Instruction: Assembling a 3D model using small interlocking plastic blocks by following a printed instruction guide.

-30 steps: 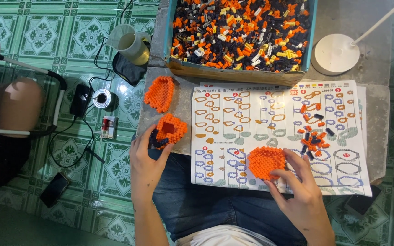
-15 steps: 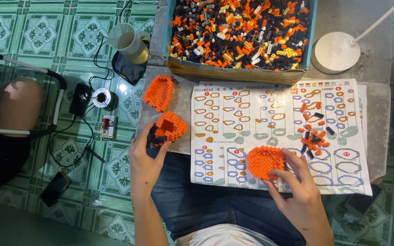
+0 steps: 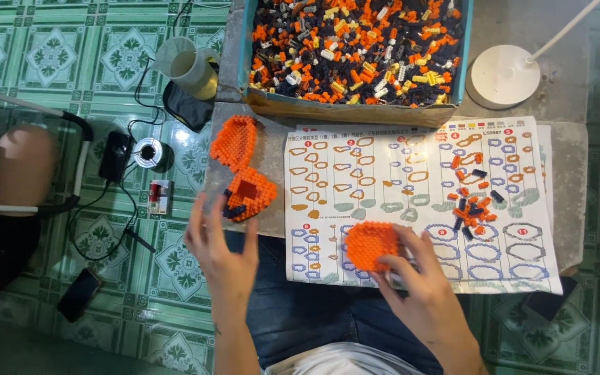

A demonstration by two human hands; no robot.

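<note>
Item: round orange brick piece (image 3: 371, 244), lying on the instruction sheet (image 3: 418, 201), near edge; my right hand (image 3: 421, 288) grips it with its fingertips. Second orange piece (image 3: 249, 194) on the stone slab (image 3: 571, 160), just beyond my open left hand (image 3: 222, 251). Third orange shell (image 3: 234, 141) behind. Brick box (image 3: 355, 52) beyond.

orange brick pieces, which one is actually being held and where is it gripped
The right hand grips the flat round orange piece by its near right edge, on the instruction sheet. The left hand is open beside the orange shell piece, holding nothing.
</note>
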